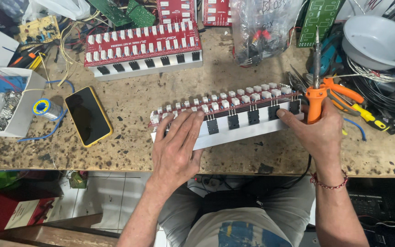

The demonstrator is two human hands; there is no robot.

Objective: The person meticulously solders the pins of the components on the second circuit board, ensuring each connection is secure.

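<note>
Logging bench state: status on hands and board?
Left hand flat on red circuit board. Right hand holds orange soldering iron, fingertip on a black transistor. Phone lies clear.

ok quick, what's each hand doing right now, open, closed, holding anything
Left hand: open, fingers spread flat on the red circuit board.
Right hand: closed around the orange soldering iron, fingertips touching the board's front edge.

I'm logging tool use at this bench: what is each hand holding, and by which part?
The right hand grips a soldering iron by its orange handle, tip upward. The left hand lies flat on the red circuit board, gripping nothing.
</note>
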